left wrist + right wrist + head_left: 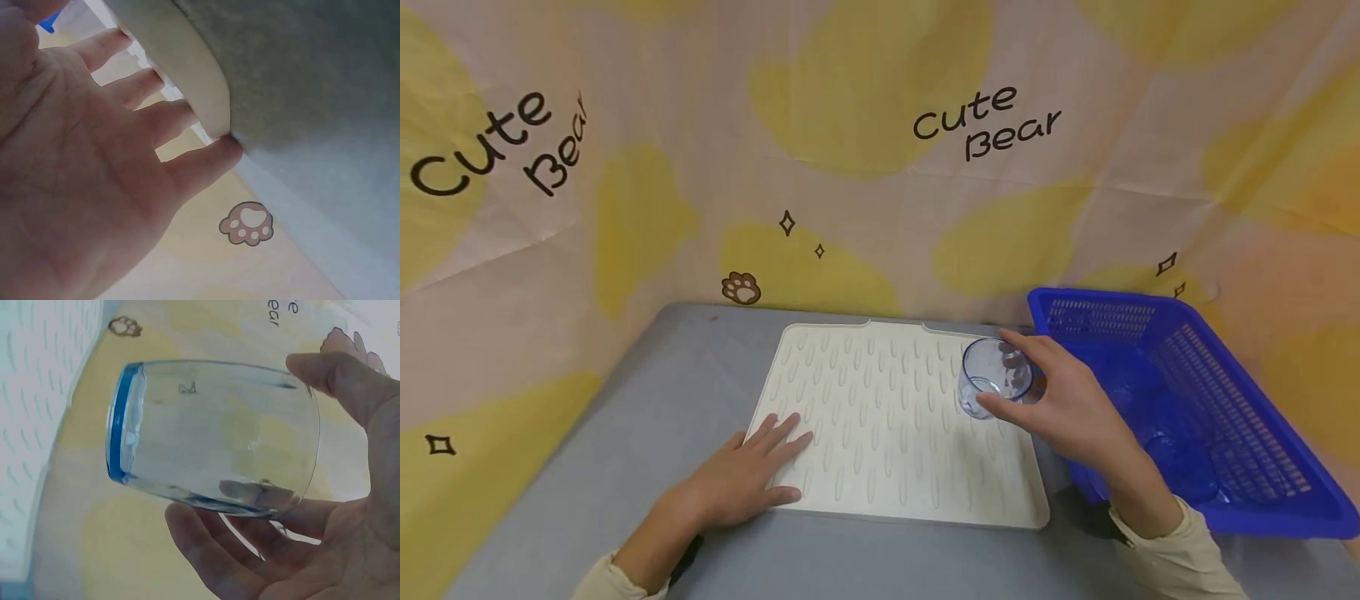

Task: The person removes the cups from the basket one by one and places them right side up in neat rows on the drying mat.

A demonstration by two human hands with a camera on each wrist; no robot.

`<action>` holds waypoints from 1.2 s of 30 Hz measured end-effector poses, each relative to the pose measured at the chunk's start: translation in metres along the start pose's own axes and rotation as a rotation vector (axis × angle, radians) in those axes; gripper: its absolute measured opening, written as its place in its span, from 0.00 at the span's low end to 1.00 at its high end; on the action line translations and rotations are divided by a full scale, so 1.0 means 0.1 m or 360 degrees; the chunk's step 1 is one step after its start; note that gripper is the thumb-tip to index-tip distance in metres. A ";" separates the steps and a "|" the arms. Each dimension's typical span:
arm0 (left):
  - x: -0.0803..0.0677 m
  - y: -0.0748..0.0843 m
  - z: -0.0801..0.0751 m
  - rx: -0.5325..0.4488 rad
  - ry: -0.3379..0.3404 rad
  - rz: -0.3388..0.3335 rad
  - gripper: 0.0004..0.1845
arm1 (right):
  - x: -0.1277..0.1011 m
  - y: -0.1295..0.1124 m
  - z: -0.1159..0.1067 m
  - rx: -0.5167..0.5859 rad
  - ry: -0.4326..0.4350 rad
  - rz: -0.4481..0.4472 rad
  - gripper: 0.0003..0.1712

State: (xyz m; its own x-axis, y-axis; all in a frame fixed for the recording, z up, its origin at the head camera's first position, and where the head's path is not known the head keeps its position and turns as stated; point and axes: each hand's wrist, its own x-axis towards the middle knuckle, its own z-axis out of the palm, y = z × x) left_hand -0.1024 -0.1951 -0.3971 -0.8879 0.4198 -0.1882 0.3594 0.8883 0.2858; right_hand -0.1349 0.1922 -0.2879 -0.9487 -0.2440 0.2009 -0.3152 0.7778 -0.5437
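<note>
- Glass tumbler (pixel 992 379) sits in our right hand (pixel 1071 408), held above the far right corner of the cream drying mat (pixel 895 417), close to the blue basket (pixel 1225 392).
- We see in the right wrist view that the tumbler (pixel 212 440) is clear with a blue-tinted thick base, tipped on its side, our thumb on one side and our curled fingers (pixel 219 550) on the other.
- Our right hand therefore grips the tumbler; whether the tumbler touches the mat we cannot tell.
- Our left hand (pixel 745 475) lies flat, palm down, on the near left corner of the mat, fingers straight and slightly spread, grasping nothing.
- We see in the left wrist view our fingertips (pixel 212 156) touching the rounded edge of the mat (pixel 181 56), with the grey desk (pixel 325 94) alongside.
- We note the mat is ridged with rows of short raised ribs and lies flat on the desk (pixel 647 417).
- We see the basket standing at the right edge of the desk, just beside the mat, with more clear tumblers (pixel 1183 458) lying inside it.
- We face a cloth backdrop (pixel 850 167) behind the desk, yellow-patched, printed with "Cute Bear" and a paw mark (pixel 741 288).
</note>
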 end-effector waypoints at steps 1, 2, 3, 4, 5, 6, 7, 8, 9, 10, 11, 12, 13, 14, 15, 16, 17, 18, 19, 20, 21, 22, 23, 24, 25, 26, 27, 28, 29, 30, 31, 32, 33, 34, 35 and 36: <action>0.00 0.00 0.01 -0.0006 -0.0002 0.0001 0.40 | 0.02 -0.02 0.05 0.0034 -0.0003 0.0010 0.48; 0.00 0.01 0.02 -0.0011 -0.0001 0.0002 0.40 | 0.04 -0.03 0.09 0.0068 -0.0004 0.0023 0.48; 0.00 0.01 0.03 -0.0014 -0.0001 0.0002 0.40 | 0.06 -0.04 0.14 0.0097 -0.0006 0.0036 0.48; 0.00 0.02 0.03 -0.0020 -0.0001 -0.0001 0.40 | 0.09 -0.05 0.18 0.0125 -0.0010 0.0048 0.48; 0.01 0.02 0.04 -0.0022 -0.0001 -0.0004 0.40 | 0.11 -0.05 0.22 0.0151 -0.0010 0.0053 0.47; 0.01 0.02 0.04 -0.0027 -0.0002 -0.0007 0.40 | 0.14 -0.06 0.26 0.0171 -0.0014 0.0058 0.47; 0.02 0.03 0.04 -0.0031 -0.0003 -0.0009 0.40 | 0.16 -0.07 0.31 0.0195 -0.0014 0.0058 0.46; 0.02 0.03 0.05 -0.0029 -0.0004 -0.0010 0.40 | 0.19 -0.07 0.35 0.0219 -0.0014 0.0055 0.45; 0.02 0.03 0.06 -0.0030 -0.0007 -0.0013 0.40 | 0.22 -0.07 0.40 0.0237 -0.0014 0.0050 0.45; 0.02 0.03 0.06 -0.0029 -0.0011 -0.0016 0.40 | 0.24 -0.08 0.45 0.0258 -0.0021 0.0047 0.45; 0.02 0.03 0.07 -0.0024 -0.0012 -0.0018 0.40 | 0.27 -0.08 0.51 0.0287 -0.0028 0.0041 0.44; 0.01 0.03 0.08 -0.0023 -0.0013 -0.0020 0.40 | 0.29 -0.09 0.56 0.0301 -0.0036 0.0037 0.44; 0.01 0.03 0.08 -0.0018 -0.0012 -0.0021 0.40 | 0.32 -0.09 0.61 0.0314 -0.0048 0.0039 0.44; 0.01 0.03 0.09 -0.0015 -0.0011 -0.0023 0.40 | 0.35 -0.10 0.67 0.0319 -0.0056 0.0037 0.45; 0.01 0.03 0.09 -0.0015 -0.0011 -0.0025 0.40 | 0.38 -0.10 0.72 0.0314 -0.0059 0.0041 0.45; 0.01 0.02 0.09 -0.0012 -0.0007 -0.0024 0.40 | 0.41 -0.11 0.77 0.0320 -0.0067 0.0041 0.45; 0.01 0.02 0.10 -0.0010 -0.0003 -0.0022 0.40 | 0.45 -0.12 0.82 0.0313 -0.0067 0.0044 0.45; 0.01 0.02 0.09 -0.0011 0.0001 -0.0020 0.40 | 0.49 -0.12 0.88 0.0289 -0.0066 0.0043 0.45; 0.01 0.02 0.09 -0.0009 0.0005 -0.0018 0.40 | 0.53 -0.13 0.93 0.0280 -0.0064 0.0044 0.45; 0.01 0.01 0.09 -0.0004 0.0009 -0.0017 0.40 | 0.57 -0.13 0.98 0.0262 -0.0061 0.0043 0.45; 0.01 0.01 0.08 0.0000 0.0013 -0.0018 0.40 | 0.61 -0.14 1.03 0.0256 -0.0061 0.0048 0.45; 0.00 0.01 0.08 0.0005 0.0020 -0.0018 0.39 | 0.65 -0.15 1.08 0.0250 -0.0062 0.0048 0.45; 0.00 0.01 0.07 0.0008 0.0023 -0.0018 0.39 | 0.70 -0.16 1.13 0.0240 -0.0058 0.0049 0.45; -0.01 0.00 0.07 0.0012 0.0026 -0.0019 0.39 | 0.74 -0.17 1.19 0.0238 -0.0060 0.0052 0.46; -0.01 0.00 0.07 0.0017 0.0028 -0.0020 0.39 | 0.79 -0.18 1.23 0.0249 -0.0065 0.0061 0.46; -0.02 0.00 0.06 0.0018 0.0029 -0.0021 0.39 | 0.82 -0.19 1.28 0.0256 -0.0067 0.0066 0.46; -0.02 -0.01 0.06 0.0021 0.0031 -0.0020 0.39 | 0.86 -0.19 1.32 0.0257 -0.0064 0.0065 0.46; -0.02 -0.01 0.06 0.0020 0.0032 -0.0018 0.39 | 0.90 -0.19 1.36 0.0256 -0.0060 0.0060 0.46; -0.02 -0.01 0.06 0.0019 0.0032 -0.0015 0.39 | 0.94 -0.20 1.40 0.0257 -0.0054 0.0055 0.46; -0.02 -0.02 0.06 0.0017 0.0035 -0.0013 0.39 | 0.98 -0.20 1.43 0.0259 -0.0048 0.0052 0.46; -0.02 -0.02 0.06 0.0014 0.0039 -0.0011 0.39 | 1.01 -0.20 1.45 0.0263 -0.0037 0.0042 0.46; -0.02 -0.02 0.06 0.0016 0.0043 -0.0011 0.39 | 1.04 -0.21 1.48 0.0269 -0.0022 0.0032 0.46; -0.02 -0.02 0.05 0.0018 0.0045 -0.0014 0.39 | 1.07 -0.21 1.50 0.0275 -0.0016 0.0027 0.45; -0.01 -0.02 0.06 0.0015 0.0047 -0.0012 0.39 | 1.10 -0.21 1.52 0.0287 -0.0015 0.0029 0.45; -0.01 -0.02 0.06 0.0020 0.0050 -0.0012 0.39 | 1.13 -0.21 1.53 0.0297 -0.0017 0.0032 0.45; 0.00 -0.02 0.06 0.0024 0.0050 -0.0014 0.39 | 1.15 -0.21 1.54 0.0308 -0.0028 0.0037 0.46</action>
State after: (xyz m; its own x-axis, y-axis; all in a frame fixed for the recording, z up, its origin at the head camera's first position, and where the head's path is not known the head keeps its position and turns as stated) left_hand -0.1014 -0.1954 -0.4034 -0.8994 0.4064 -0.1610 0.3559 0.8947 0.2699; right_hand -0.2410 0.0588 -0.3795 -0.9556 -0.2387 0.1730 -0.2902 0.6581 -0.6948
